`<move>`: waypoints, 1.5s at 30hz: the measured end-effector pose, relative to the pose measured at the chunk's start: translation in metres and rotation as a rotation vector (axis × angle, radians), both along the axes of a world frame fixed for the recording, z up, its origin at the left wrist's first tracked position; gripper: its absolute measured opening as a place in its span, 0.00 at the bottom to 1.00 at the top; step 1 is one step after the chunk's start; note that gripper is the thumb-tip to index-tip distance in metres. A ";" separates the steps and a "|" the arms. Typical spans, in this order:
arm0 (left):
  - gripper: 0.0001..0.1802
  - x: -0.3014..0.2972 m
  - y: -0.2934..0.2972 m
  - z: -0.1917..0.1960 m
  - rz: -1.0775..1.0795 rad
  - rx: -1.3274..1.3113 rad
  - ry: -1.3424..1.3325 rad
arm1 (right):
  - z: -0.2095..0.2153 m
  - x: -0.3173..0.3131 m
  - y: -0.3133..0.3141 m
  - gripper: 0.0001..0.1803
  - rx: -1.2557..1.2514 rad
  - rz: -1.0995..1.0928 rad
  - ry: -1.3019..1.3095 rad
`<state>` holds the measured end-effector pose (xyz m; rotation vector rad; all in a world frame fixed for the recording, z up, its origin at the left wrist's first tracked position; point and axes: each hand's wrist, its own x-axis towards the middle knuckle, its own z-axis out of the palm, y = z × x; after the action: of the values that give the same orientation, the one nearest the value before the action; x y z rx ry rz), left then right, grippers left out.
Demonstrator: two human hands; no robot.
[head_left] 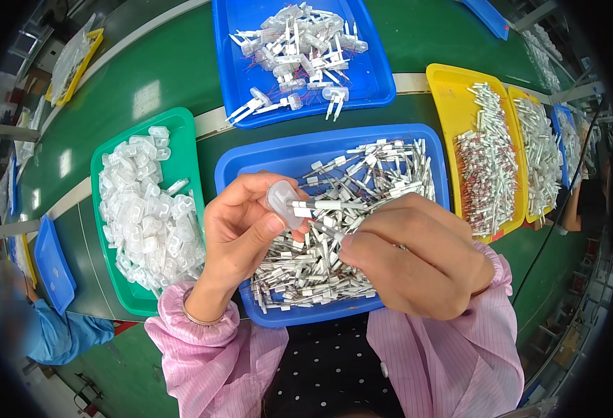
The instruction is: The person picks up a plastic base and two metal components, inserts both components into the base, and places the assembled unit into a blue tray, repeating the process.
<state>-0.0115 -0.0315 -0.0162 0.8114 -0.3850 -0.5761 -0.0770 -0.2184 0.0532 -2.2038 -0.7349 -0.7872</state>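
Observation:
My left hand [240, 226] pinches a translucent white plastic cap [285, 203] between thumb and fingers. A slim white stick [331, 205] juts from the cap's right side toward my other hand. With its fingers closed, my right hand [418, 251] holds a second white stick [329, 230], its tip close to the cap; whether it touches is unclear. Both hands are above a blue tray [224, 164] heaped with similar white sticks with thin dark leads [306, 279]. My right fingers partly hide the sticks.
Left stands a green tray [194, 129] of translucent caps [143, 233]. Beyond, another blue tray [379, 76] holds joined cap-and-stick pieces [296, 49]. Yellow trays [442, 83] of sticks line the right. A person in a blue sleeve [70, 338] is at far left.

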 end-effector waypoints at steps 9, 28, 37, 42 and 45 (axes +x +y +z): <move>0.17 -0.008 -0.002 -0.001 0.009 -0.014 0.060 | -0.031 0.010 0.003 0.09 0.472 0.083 0.409; 0.19 -0.001 0.002 -0.002 0.066 0.039 -0.191 | -0.056 0.016 0.025 0.04 0.703 0.066 0.461; 0.08 0.046 0.081 0.019 0.687 2.261 -1.164 | -0.030 0.142 -0.017 0.10 0.075 -0.252 0.624; 0.06 0.057 0.095 0.007 0.587 2.149 -1.059 | -0.033 0.198 -0.038 0.10 -0.048 -0.433 0.486; 0.08 0.053 0.098 0.007 0.576 2.181 -1.020 | -0.029 0.168 -0.014 0.07 -0.232 -0.509 0.054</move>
<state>0.0413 0.0669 -0.0092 3.2182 -0.2655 0.3167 0.0913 -0.2321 0.0239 -2.6588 -0.2408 -0.9154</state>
